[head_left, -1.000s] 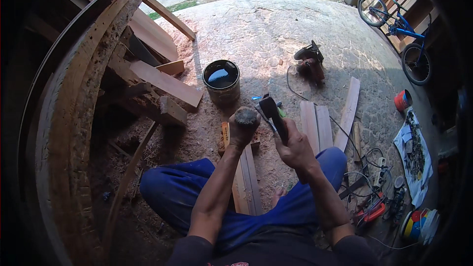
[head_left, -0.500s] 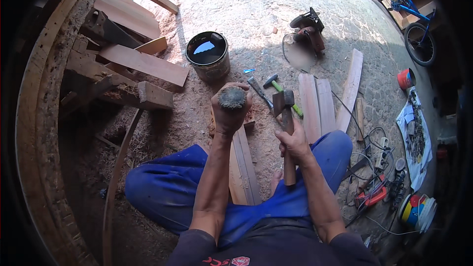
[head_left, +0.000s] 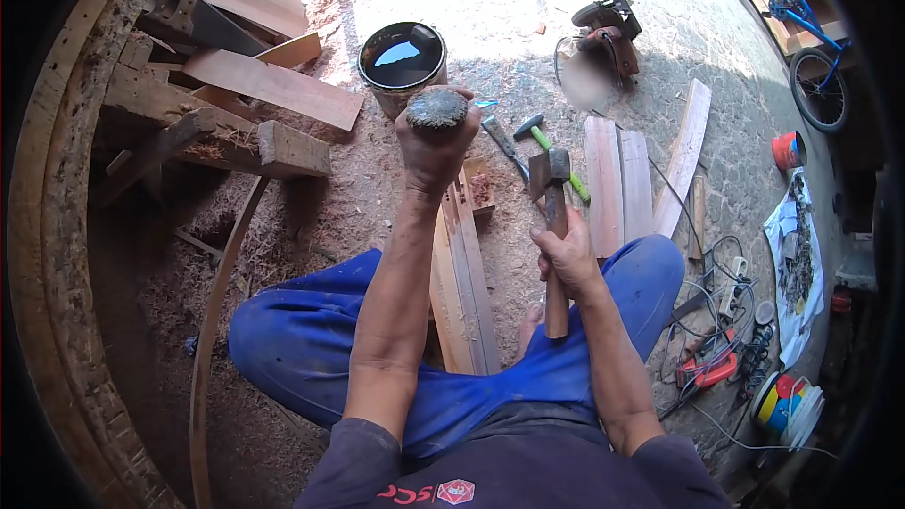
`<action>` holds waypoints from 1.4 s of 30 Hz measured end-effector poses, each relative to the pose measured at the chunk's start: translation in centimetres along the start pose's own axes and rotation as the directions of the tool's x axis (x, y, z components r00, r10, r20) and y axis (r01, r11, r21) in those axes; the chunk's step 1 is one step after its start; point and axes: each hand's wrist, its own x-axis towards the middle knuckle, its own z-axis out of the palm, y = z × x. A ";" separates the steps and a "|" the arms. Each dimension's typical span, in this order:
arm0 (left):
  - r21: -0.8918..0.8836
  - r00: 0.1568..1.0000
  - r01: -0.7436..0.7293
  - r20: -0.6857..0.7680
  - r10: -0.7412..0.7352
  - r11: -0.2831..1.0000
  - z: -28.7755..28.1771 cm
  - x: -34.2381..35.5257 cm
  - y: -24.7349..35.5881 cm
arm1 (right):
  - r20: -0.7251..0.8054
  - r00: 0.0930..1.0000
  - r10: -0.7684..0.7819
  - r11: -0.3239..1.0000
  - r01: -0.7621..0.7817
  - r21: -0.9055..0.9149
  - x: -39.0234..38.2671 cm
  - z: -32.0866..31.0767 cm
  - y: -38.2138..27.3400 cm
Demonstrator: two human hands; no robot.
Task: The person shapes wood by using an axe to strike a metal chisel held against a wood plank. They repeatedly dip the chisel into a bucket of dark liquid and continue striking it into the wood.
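Observation:
My left hand [head_left: 436, 155] is closed round a thick handle [head_left: 437, 107] with a round, frayed grey end facing up; the rest of that tool is hidden below the fist. My right hand [head_left: 570, 256] grips the wooden shaft of a hatchet [head_left: 556, 294], whose metal head has a flat blade on one side and a blunt block on the other. The head points away from me, right of the left fist and apart from it. Beneath the left hand, narrow wooden boards [head_left: 464, 297] lie between my legs. A chip-covered wooden block [head_left: 479, 187] shows beside the fist.
Beyond my left hand stands a bucket of dark liquid [head_left: 403, 57]. A green-handled hammer [head_left: 558, 160] and a chisel [head_left: 504, 146] lie ahead. Boards [head_left: 605, 184], cables, and a power saw [head_left: 608, 42] are right; timber beams [head_left: 217, 123] and a handsaw [head_left: 193, 19] are left.
My left hand has moved forward with the handle and now overlaps the bucket's near side. The right hand keeps its grip on the hatchet. The whole view has shifted slightly.

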 end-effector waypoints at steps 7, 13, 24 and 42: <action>-0.016 1.000 0.020 -0.011 -0.020 1.000 0.0 -0.2 -0.7 | -0.029 1.000 -0.005 1.000 0.004 -0.023 0.1 0.6 -0.1; -0.037 0.998 0.054 -0.016 -0.054 0.998 0.0 -0.1 -1.0 | -0.024 1.000 0.010 0.999 -0.011 -0.036 0.2 0.6 -0.2; -0.056 0.997 0.065 -0.038 -0.067 0.996 -0.2 -0.4 -1.4 | -0.032 0.999 0.009 1.000 -0.009 -0.007 0.2 0.8 -0.6; 0.006 0.988 0.036 -0.149 -0.035 0.999 -0.5 -1.0 -1.6 | -0.032 0.999 0.021 0.999 -0.022 -0.037 0.1 1.2 -0.5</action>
